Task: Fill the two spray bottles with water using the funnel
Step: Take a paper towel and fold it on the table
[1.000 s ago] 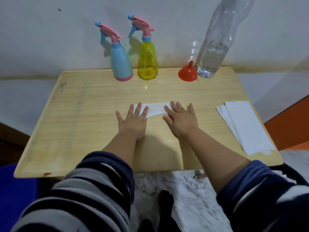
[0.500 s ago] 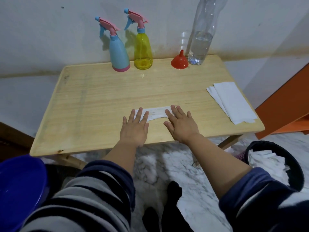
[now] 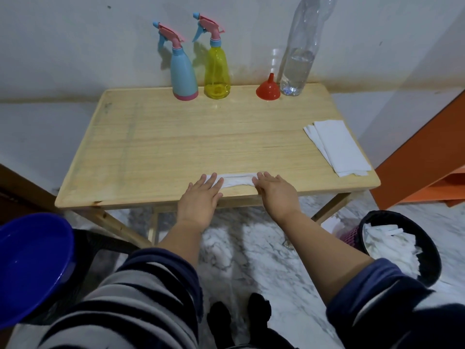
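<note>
Both hands lay flat, palms down, at the near edge of the wooden counter. The left hand had its fingers spread and straight, its grip apart and holding nothing, the fingertips pressing on the left end of a folded white tissue. The right hand was likewise open and flat, its fingertips on the tissue's right end, so the tissue stretched between the two hands along the counter's near edge.

Along the counter's far edge, against the wall, stood the task's things. The blue spray bottle with a pink trigger head was just beside the yellow spray bottle, which stood to its right. Further right along that far edge sat the red funnel, mouth down and spout up, just beside a tall clear water bottle holding water in its lower part. Near the counter's right edge lay a stack of white napkins.

Left of the counter, low, was a blue basin. Right of the counter, on the marble floor, stood a black bin with white paper inside.
</note>
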`<action>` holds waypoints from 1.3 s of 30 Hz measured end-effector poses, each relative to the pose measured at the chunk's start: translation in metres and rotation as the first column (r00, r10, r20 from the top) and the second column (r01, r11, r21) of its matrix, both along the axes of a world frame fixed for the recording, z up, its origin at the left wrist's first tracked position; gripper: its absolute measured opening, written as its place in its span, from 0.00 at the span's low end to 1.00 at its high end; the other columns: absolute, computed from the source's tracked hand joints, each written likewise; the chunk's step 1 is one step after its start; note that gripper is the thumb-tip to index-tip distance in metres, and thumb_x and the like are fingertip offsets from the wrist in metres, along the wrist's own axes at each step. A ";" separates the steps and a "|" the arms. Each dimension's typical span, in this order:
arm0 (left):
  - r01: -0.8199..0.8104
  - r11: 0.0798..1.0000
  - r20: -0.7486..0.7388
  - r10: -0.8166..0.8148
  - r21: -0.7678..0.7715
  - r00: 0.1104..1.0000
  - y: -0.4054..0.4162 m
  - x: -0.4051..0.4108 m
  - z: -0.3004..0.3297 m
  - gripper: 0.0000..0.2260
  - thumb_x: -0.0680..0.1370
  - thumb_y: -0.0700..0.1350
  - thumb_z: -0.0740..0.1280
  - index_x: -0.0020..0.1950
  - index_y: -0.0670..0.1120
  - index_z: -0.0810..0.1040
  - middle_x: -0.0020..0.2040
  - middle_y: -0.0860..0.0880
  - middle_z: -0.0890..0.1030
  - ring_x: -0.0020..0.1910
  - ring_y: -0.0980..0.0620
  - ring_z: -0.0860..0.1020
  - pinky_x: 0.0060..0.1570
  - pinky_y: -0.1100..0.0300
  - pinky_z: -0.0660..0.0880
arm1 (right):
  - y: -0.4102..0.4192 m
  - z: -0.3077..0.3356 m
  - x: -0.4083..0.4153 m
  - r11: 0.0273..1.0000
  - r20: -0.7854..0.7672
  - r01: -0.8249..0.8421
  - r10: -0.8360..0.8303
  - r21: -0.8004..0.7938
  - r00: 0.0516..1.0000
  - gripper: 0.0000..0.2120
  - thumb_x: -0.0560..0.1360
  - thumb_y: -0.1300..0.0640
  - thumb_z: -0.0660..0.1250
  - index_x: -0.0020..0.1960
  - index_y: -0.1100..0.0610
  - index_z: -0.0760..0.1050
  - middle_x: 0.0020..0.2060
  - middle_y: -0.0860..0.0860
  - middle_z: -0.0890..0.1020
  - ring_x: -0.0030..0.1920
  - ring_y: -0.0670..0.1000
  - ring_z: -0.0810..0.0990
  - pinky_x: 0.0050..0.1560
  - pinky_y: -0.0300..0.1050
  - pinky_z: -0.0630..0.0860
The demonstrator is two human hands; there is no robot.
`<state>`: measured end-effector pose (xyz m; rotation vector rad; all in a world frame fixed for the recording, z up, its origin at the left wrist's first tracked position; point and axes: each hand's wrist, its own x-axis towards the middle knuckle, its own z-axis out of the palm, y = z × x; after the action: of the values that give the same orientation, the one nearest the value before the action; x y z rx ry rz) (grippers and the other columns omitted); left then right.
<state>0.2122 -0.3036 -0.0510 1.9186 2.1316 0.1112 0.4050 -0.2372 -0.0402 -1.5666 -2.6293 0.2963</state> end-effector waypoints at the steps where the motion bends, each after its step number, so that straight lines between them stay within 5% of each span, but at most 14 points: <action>1: 0.003 1.000 0.011 -0.003 0.023 1.000 -0.003 0.000 -0.001 0.21 0.85 0.50 0.50 0.78 0.55 0.56 0.79 0.57 0.54 0.78 0.54 0.50 0.76 0.55 0.50 | -0.003 0.000 0.001 1.000 0.013 0.002 -0.003 0.018 1.000 0.18 0.79 0.68 0.55 0.65 0.57 0.73 0.65 0.54 0.75 0.65 0.57 0.73 0.66 0.51 0.68; 6: 0.066 0.997 -0.043 -0.065 0.027 0.997 -0.001 -0.013 0.012 0.26 0.82 0.35 0.56 0.76 0.57 0.62 0.76 0.56 0.63 0.75 0.57 0.63 0.69 0.60 0.66 | -0.005 0.011 0.001 0.995 0.106 -0.053 0.044 0.087 0.993 0.17 0.76 0.69 0.57 0.59 0.55 0.76 0.55 0.53 0.80 0.53 0.56 0.79 0.62 0.47 0.71; 9: 0.116 0.993 -0.170 -0.117 -0.015 0.979 0.020 -0.017 0.035 0.18 0.83 0.39 0.57 0.71 0.54 0.70 0.68 0.50 0.75 0.64 0.48 0.75 0.58 0.53 0.74 | 0.003 0.026 -0.002 0.990 0.146 -0.052 0.032 0.132 0.989 0.18 0.77 0.67 0.56 0.62 0.53 0.76 0.53 0.52 0.82 0.52 0.55 0.79 0.56 0.43 0.69; 12: 0.087 0.995 -0.164 -0.077 0.055 0.983 0.046 -0.017 0.054 0.17 0.81 0.41 0.61 0.68 0.54 0.73 0.63 0.49 0.78 0.59 0.46 0.77 0.54 0.50 0.76 | 0.023 0.043 -0.004 0.990 0.130 0.005 -0.023 0.137 0.991 0.19 0.76 0.67 0.57 0.62 0.53 0.77 0.53 0.54 0.82 0.53 0.57 0.78 0.47 0.45 0.71; 17: -0.003 0.985 0.012 0.001 0.175 1.000 0.100 -0.006 0.066 0.19 0.83 0.40 0.57 0.72 0.54 0.71 0.71 0.48 0.73 0.68 0.47 0.73 0.64 0.55 0.70 | 0.080 0.063 -0.001 0.987 0.072 0.106 -0.115 0.117 0.991 0.23 0.77 0.67 0.55 0.67 0.52 0.74 0.59 0.58 0.80 0.57 0.60 0.78 0.52 0.48 0.74; 26: -0.142 0.970 0.179 0.107 0.195 0.978 0.223 0.011 0.046 0.18 0.83 0.44 0.57 0.72 0.53 0.71 0.72 0.48 0.71 0.69 0.47 0.71 0.64 0.56 0.68 | 0.221 0.050 0.004 0.983 0.061 0.137 -0.145 0.119 0.988 0.24 0.77 0.66 0.56 0.68 0.48 0.72 0.57 0.55 0.80 0.56 0.58 0.78 0.45 0.44 0.68; 32: -0.158 0.977 0.161 0.135 0.141 0.978 0.293 0.010 0.022 0.20 0.83 0.40 0.54 0.75 0.53 0.67 0.76 0.51 0.65 0.74 0.51 0.65 0.68 0.57 0.63 | 0.290 0.029 0.002 0.987 0.048 0.126 -0.132 0.101 0.990 0.19 0.77 0.64 0.56 0.64 0.52 0.76 0.54 0.55 0.81 0.54 0.59 0.79 0.46 0.47 0.72; 37: -0.057 0.998 -0.023 0.058 0.032 0.998 0.299 0.018 0.008 0.22 0.83 0.53 0.51 0.78 0.54 0.57 0.79 0.52 0.56 0.78 0.52 0.53 0.76 0.47 0.50 | 0.301 0.000 -0.003 0.980 -0.101 0.132 -0.118 0.151 0.988 0.11 0.74 0.61 0.59 0.51 0.57 0.78 0.47 0.53 0.81 0.47 0.57 0.79 0.40 0.44 0.67; 39: -0.030 1.000 -0.086 0.031 0.005 0.996 0.297 0.023 0.005 0.24 0.83 0.57 0.49 0.79 0.56 0.52 0.80 0.50 0.52 0.79 0.50 0.50 0.76 0.44 0.47 | 0.302 -0.005 -0.006 0.981 -0.150 0.106 -0.082 0.162 0.985 0.13 0.74 0.60 0.57 0.54 0.57 0.78 0.50 0.54 0.81 0.50 0.58 0.78 0.44 0.46 0.70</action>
<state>0.2349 -0.0067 -0.0462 1.9263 2.2177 0.0390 0.3993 0.0652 -0.0450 -1.5475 -2.3958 0.1663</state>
